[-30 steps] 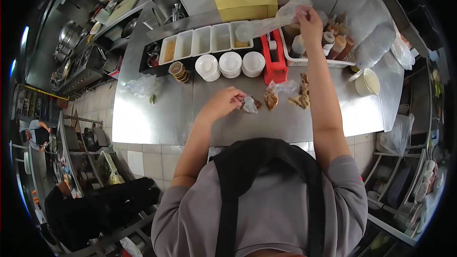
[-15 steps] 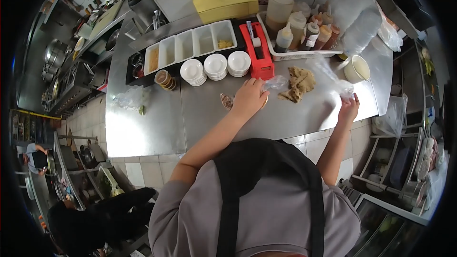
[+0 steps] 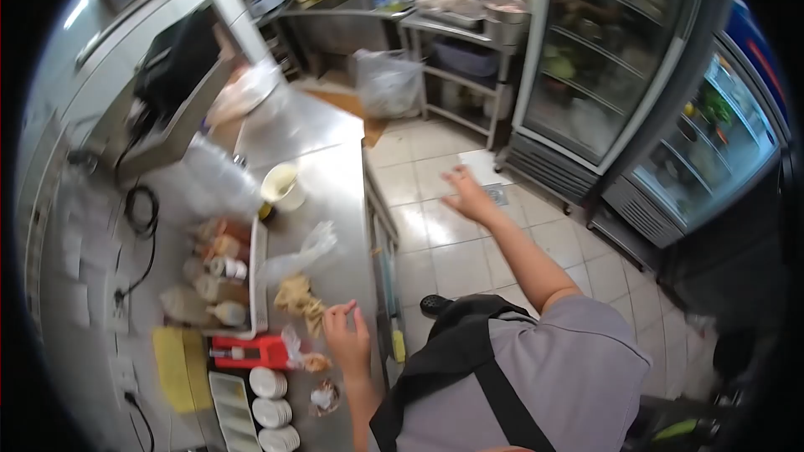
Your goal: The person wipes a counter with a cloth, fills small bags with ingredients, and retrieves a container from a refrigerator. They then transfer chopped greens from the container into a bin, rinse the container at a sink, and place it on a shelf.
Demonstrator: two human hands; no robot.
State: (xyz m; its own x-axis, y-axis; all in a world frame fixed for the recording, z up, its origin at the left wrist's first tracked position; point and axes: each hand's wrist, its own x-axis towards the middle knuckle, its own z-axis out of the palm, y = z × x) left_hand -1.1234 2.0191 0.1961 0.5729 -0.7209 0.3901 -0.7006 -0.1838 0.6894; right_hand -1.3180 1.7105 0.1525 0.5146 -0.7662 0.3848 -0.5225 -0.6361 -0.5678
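Observation:
My left hand (image 3: 346, 339) hovers at the counter's front edge with its fingers loosely apart and nothing visible in them. Beside it a crumpled tan cloth (image 3: 297, 297) lies on the steel counter (image 3: 335, 188). A clear plastic bag (image 3: 314, 249) lies beyond the cloth. Close by are a red bag-sealing device (image 3: 270, 351), a small bag with orange contents (image 3: 316, 362) and another small filled bag (image 3: 324, 398). My right hand (image 3: 469, 197) is stretched out over the tiled floor, fingers spread, holding nothing.
A basket of sauce bottles (image 3: 258, 276), a white tub (image 3: 283, 187) and stacked white dishes (image 3: 270, 413) stand on the counter. Beyond the floor (image 3: 427, 222) are a steel shelf rack (image 3: 456, 84) and two glass-door fridges (image 3: 586, 59). A hanging plastic bag (image 3: 388, 84) is near the back.
The view has swung to the right, bringing the fridges into sight. My right hand has let go of the clear bag and moved off the counter. My left hand has left the small bag.

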